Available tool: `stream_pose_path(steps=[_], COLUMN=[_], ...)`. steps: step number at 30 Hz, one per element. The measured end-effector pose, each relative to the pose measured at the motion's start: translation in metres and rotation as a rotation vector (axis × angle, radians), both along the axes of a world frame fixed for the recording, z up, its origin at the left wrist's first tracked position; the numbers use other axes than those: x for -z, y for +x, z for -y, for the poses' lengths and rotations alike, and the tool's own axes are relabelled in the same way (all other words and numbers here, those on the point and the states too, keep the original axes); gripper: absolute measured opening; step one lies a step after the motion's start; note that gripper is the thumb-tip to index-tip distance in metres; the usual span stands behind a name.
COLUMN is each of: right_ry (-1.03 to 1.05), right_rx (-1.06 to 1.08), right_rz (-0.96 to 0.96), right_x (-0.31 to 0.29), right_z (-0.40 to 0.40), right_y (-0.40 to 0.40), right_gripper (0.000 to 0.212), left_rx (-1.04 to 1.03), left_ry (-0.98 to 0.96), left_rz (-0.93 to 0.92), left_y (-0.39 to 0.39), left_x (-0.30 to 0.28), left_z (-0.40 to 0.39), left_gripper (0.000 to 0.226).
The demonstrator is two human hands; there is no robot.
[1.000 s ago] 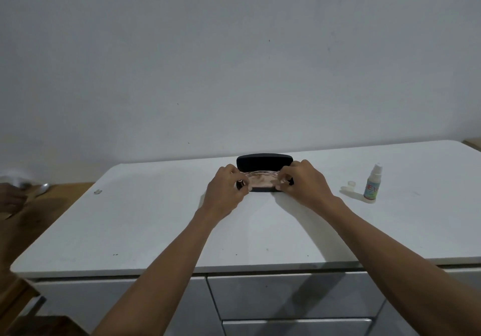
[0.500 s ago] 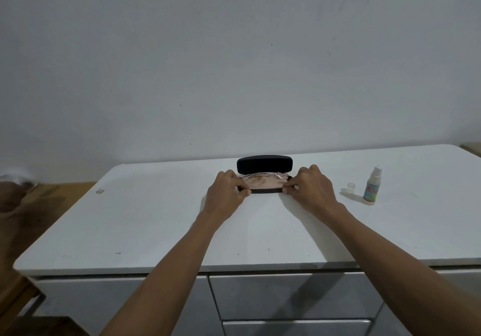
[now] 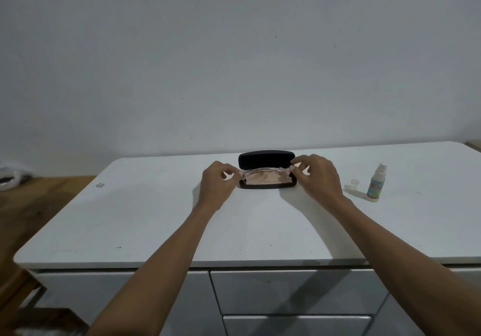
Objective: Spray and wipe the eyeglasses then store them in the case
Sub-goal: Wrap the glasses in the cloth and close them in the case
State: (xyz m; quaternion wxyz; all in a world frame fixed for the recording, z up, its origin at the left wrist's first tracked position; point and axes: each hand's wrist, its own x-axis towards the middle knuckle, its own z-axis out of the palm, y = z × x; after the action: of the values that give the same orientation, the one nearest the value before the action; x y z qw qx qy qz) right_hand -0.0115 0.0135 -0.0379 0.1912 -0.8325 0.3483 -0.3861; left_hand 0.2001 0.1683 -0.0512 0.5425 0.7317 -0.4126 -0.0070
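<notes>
A black eyeglass case (image 3: pixel 266 160) stands open on the white counter (image 3: pixel 156 218), its lid raised toward the wall. Thin-framed eyeglasses (image 3: pixel 264 171) sit at the case mouth, just above a pink cloth (image 3: pixel 263 179) lying inside. My left hand (image 3: pixel 217 186) pinches the left end of the glasses. At the other end, my right hand (image 3: pixel 320 175) pinches the frame with its fingertips. A small spray bottle (image 3: pixel 376 186) stands upright to the right, its clear cap (image 3: pixel 354 182) lying beside it.
The counter sits over grey drawers (image 3: pixel 286 291). A wooden surface (image 3: pixel 31 205) lies to the left with a pale object (image 3: pixel 10 179) on it. A small metal bit (image 3: pixel 100 185) rests near the counter's left edge. The wall rises right behind the case.
Both hands have lifted from pressing into the case to pinching the ends of the glasses at its mouth. The view has shifted slightly.
</notes>
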Motion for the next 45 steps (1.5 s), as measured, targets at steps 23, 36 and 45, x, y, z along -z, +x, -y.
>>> stream_pose_path(steps=[23, 36, 45], right_ry=[0.447, 0.283, 0.236], right_rx=[-0.402, -0.361, -0.320], right_rz=[-0.113, -0.146, -0.149], right_x=[-0.010, 0.007, 0.000], right_z=[0.031, 0.011, 0.021], right_y=[0.009, 0.003, 0.017], right_gripper=[0.014, 0.026, 0.030], left_rx=[0.450, 0.335, 0.254], left_ry=[0.212, 0.230, 0.154], left_rz=[-0.556, -0.183, -0.132], left_y=[0.028, 0.012, 0.014], left_x=[-0.022, 0.004, -0.003], left_z=[0.012, 0.004, 0.023], left_gripper=[0.025, 0.047, 0.042])
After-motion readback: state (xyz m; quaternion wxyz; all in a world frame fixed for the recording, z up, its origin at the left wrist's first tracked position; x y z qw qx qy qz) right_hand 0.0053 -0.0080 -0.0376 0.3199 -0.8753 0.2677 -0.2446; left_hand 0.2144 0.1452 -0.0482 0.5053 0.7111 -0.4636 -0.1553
